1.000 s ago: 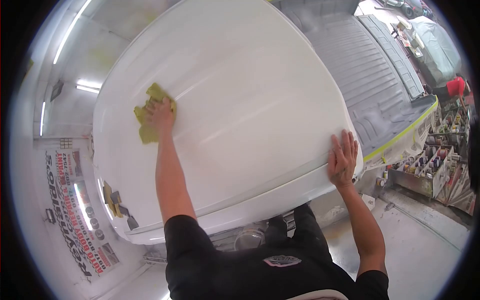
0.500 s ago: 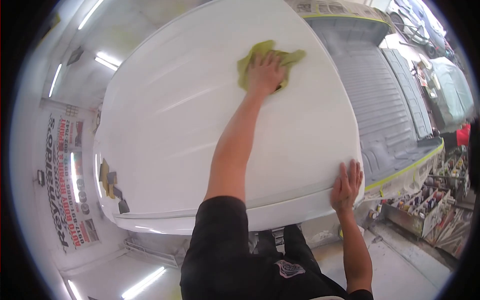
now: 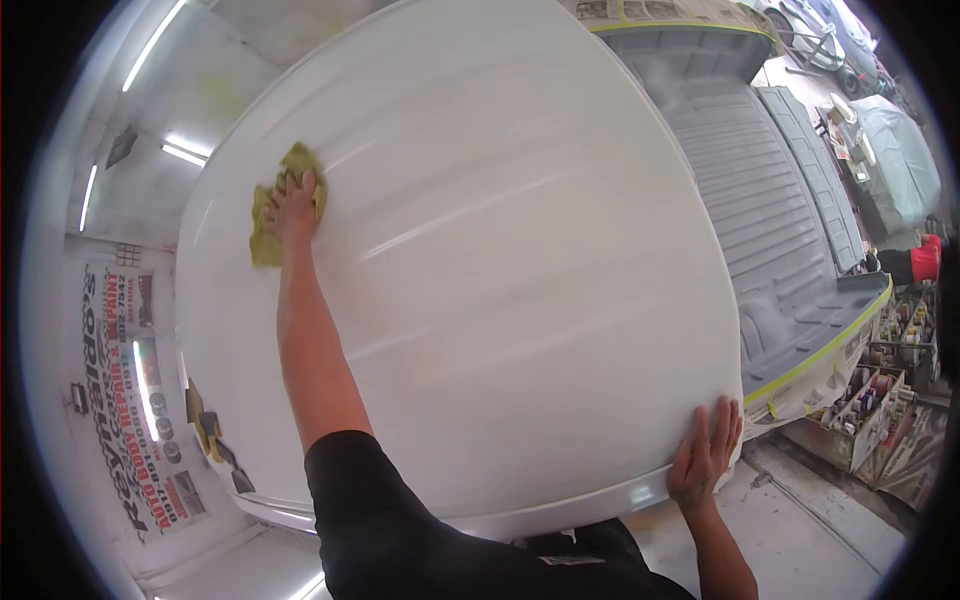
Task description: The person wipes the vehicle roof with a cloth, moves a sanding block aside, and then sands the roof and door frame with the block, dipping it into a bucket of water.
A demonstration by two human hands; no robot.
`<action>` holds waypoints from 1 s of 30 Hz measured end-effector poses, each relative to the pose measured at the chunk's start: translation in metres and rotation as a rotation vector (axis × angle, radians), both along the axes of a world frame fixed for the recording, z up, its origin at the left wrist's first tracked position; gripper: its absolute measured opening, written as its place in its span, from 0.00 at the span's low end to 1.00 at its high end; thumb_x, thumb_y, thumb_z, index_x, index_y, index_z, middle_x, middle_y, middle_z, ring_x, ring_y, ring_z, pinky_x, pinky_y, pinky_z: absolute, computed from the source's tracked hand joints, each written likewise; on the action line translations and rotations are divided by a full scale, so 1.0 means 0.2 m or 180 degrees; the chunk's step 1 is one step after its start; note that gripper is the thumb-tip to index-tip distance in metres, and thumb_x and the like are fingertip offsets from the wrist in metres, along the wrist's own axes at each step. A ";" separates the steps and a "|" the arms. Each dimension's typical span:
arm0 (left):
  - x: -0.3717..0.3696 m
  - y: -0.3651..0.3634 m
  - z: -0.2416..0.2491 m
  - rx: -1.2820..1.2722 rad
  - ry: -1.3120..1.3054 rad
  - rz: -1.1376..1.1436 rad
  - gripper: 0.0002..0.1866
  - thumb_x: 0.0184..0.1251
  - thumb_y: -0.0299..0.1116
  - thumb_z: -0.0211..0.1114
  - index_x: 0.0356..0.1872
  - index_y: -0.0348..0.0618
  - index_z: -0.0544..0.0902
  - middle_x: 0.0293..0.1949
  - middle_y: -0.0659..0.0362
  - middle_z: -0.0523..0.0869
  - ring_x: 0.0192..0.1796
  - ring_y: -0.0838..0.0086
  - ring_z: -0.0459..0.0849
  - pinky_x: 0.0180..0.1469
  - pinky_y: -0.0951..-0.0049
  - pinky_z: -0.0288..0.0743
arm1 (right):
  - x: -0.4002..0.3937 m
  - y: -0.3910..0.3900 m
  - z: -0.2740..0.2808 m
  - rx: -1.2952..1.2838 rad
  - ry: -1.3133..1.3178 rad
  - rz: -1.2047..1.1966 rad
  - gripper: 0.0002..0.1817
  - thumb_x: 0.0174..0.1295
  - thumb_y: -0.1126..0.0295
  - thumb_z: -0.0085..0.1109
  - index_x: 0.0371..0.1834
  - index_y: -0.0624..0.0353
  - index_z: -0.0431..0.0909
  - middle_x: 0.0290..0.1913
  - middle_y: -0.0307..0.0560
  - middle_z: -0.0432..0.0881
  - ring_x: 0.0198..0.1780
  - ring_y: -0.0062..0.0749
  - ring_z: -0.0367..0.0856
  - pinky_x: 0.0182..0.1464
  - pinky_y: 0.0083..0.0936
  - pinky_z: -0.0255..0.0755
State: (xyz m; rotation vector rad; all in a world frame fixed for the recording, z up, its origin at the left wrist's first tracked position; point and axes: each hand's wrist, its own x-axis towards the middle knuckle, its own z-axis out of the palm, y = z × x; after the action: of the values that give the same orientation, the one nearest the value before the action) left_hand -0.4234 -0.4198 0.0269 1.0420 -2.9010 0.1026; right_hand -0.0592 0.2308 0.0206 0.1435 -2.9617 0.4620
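Observation:
A large white vehicle roof (image 3: 520, 300) with shallow raised ribs fills the middle of the view. Near its far left side, my left hand (image 3: 293, 208) presses a crumpled yellow-green cloth (image 3: 268, 240) against the surface, fingers bent over it. At the lower right corner of the roof rests my right hand (image 3: 705, 455), laid on the edge with its fingers stretched out and holding nothing.
A grey ribbed truck bed (image 3: 750, 190), edged with yellow tape and masking paper, lies to the right. Beyond it are a covered object (image 3: 895, 160), a person in red (image 3: 925, 262) and racks of cans (image 3: 865, 400). A printed banner (image 3: 130, 400) hangs at left.
My left hand and the cloth have moved from the upper middle of the roof across to its left side. My right hand stays at the corner, appearing lower in view as the camera shifted.

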 end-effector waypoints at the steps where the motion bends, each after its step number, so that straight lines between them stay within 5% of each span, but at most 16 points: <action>1: -0.10 0.04 -0.01 0.0147 0.0109 -0.0102 0.36 0.82 0.62 0.41 0.85 0.63 0.55 0.85 0.45 0.53 0.82 0.31 0.54 0.78 0.29 0.47 | 0.00 0.00 0.01 -0.0008 0.0000 0.0003 0.29 0.65 0.70 0.50 0.69 0.71 0.75 0.78 0.75 0.63 0.81 0.74 0.56 0.81 0.64 0.44; 4: -0.42 0.19 -0.12 0.0151 0.0396 -0.0517 0.40 0.80 0.67 0.39 0.85 0.60 0.55 0.85 0.45 0.52 0.82 0.30 0.52 0.79 0.32 0.46 | -0.01 0.01 -0.01 -0.0066 -0.0002 -0.0017 0.29 0.64 0.69 0.50 0.68 0.70 0.76 0.77 0.77 0.63 0.80 0.76 0.57 0.81 0.65 0.44; 7: -0.65 0.40 -0.22 -0.0787 -0.0061 -0.1998 0.41 0.81 0.65 0.37 0.84 0.48 0.56 0.84 0.42 0.54 0.82 0.31 0.52 0.81 0.34 0.47 | 0.00 0.01 -0.01 -0.0109 -0.0063 -0.0020 0.29 0.63 0.69 0.49 0.69 0.69 0.76 0.77 0.77 0.63 0.80 0.77 0.57 0.80 0.67 0.45; 11: -0.92 0.95 -0.32 -0.1041 0.0541 -0.2760 0.34 0.84 0.56 0.41 0.73 0.36 0.72 0.79 0.41 0.66 0.79 0.37 0.62 0.79 0.38 0.56 | 0.01 0.02 -0.01 -0.0115 -0.0047 0.0037 0.29 0.63 0.68 0.50 0.69 0.67 0.76 0.77 0.77 0.63 0.80 0.78 0.57 0.80 0.68 0.45; 13: -0.97 1.26 -0.26 -0.0984 0.0444 -0.3359 0.31 0.82 0.53 0.46 0.66 0.36 0.79 0.75 0.42 0.73 0.76 0.43 0.70 0.76 0.41 0.63 | 0.01 0.03 0.00 -0.0140 -0.0012 0.0008 0.28 0.64 0.68 0.50 0.68 0.66 0.77 0.76 0.77 0.64 0.79 0.79 0.58 0.80 0.68 0.46; 15: -0.91 1.64 -0.10 0.0146 0.0179 -0.3291 0.27 0.79 0.49 0.50 0.60 0.36 0.83 0.70 0.46 0.78 0.72 0.51 0.75 0.72 0.44 0.69 | 0.00 0.03 0.00 -0.0159 0.0035 0.0053 0.27 0.64 0.69 0.51 0.67 0.67 0.78 0.76 0.77 0.65 0.79 0.78 0.59 0.80 0.68 0.46; 16: -0.92 1.74 -0.19 0.0073 0.1205 -0.3482 0.26 0.80 0.49 0.49 0.60 0.39 0.83 0.70 0.51 0.78 0.72 0.52 0.75 0.72 0.46 0.70 | -0.01 0.04 0.00 -0.0153 0.0055 0.0079 0.27 0.64 0.69 0.51 0.66 0.67 0.78 0.76 0.77 0.65 0.79 0.78 0.59 0.80 0.67 0.46; 18: -0.85 1.90 -0.15 0.0277 0.1278 -0.3223 0.24 0.80 0.49 0.49 0.58 0.44 0.85 0.69 0.54 0.78 0.73 0.53 0.73 0.72 0.47 0.68 | 0.01 0.03 0.00 -0.0139 0.0096 0.0086 0.27 0.64 0.70 0.51 0.66 0.67 0.79 0.76 0.77 0.66 0.79 0.77 0.59 0.80 0.67 0.46; 21: -0.67 1.82 -0.08 0.0404 0.1355 -0.3013 0.21 0.78 0.47 0.53 0.56 0.44 0.86 0.67 0.54 0.79 0.72 0.53 0.72 0.72 0.47 0.68 | 0.01 0.04 -0.01 -0.0147 0.0121 0.0126 0.29 0.62 0.74 0.48 0.69 0.70 0.76 0.78 0.76 0.64 0.80 0.75 0.57 0.81 0.65 0.44; 24: -0.55 1.33 -0.14 -0.0500 0.0902 -0.2850 0.13 0.75 0.41 0.59 0.51 0.47 0.86 0.57 0.53 0.83 0.61 0.52 0.79 0.60 0.48 0.74 | 0.01 0.04 -0.01 -0.0187 0.0121 0.0091 0.29 0.62 0.75 0.48 0.69 0.69 0.76 0.78 0.75 0.64 0.81 0.74 0.57 0.81 0.64 0.44; 25: -0.38 1.19 0.05 -0.0973 0.0343 -0.2778 0.13 0.65 0.31 0.65 0.50 0.50 0.86 0.50 0.51 0.85 0.55 0.53 0.82 0.55 0.49 0.75 | 0.02 0.05 -0.01 -0.0218 0.0083 0.0104 0.28 0.63 0.73 0.49 0.68 0.69 0.77 0.78 0.75 0.64 0.81 0.74 0.57 0.81 0.64 0.44; 26: -0.45 0.76 -0.16 -0.0980 0.1267 -0.3024 0.06 0.65 0.33 0.64 0.39 0.50 0.87 0.36 0.56 0.88 0.44 0.57 0.87 0.45 0.52 0.79 | 0.02 0.05 -0.02 -0.0243 0.0090 0.0093 0.27 0.64 0.72 0.50 0.67 0.68 0.78 0.77 0.75 0.65 0.81 0.74 0.57 0.81 0.64 0.44; 29: -0.14 -0.04 -0.16 -0.1516 0.1184 -0.3166 0.09 0.63 0.30 0.66 0.43 0.47 0.87 0.47 0.54 0.86 0.55 0.56 0.84 0.54 0.49 0.76 | 0.02 0.04 -0.02 -0.0288 0.0086 0.0004 0.26 0.65 0.70 0.51 0.66 0.67 0.79 0.77 0.75 0.65 0.81 0.74 0.57 0.81 0.64 0.45; 30: -0.01 -0.13 -0.13 -0.1953 0.0613 -0.2636 0.12 0.66 0.29 0.64 0.49 0.48 0.86 0.48 0.55 0.83 0.58 0.56 0.82 0.56 0.48 0.76 | 0.01 0.04 -0.02 -0.0291 0.0071 -0.0001 0.26 0.66 0.70 0.51 0.66 0.67 0.79 0.77 0.75 0.65 0.81 0.74 0.57 0.81 0.64 0.44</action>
State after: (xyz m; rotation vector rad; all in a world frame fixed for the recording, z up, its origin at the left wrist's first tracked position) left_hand -0.4263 -0.4456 0.0005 -0.2339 -2.5815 0.7227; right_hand -0.0571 0.2396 0.0175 0.1374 -2.9123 0.5907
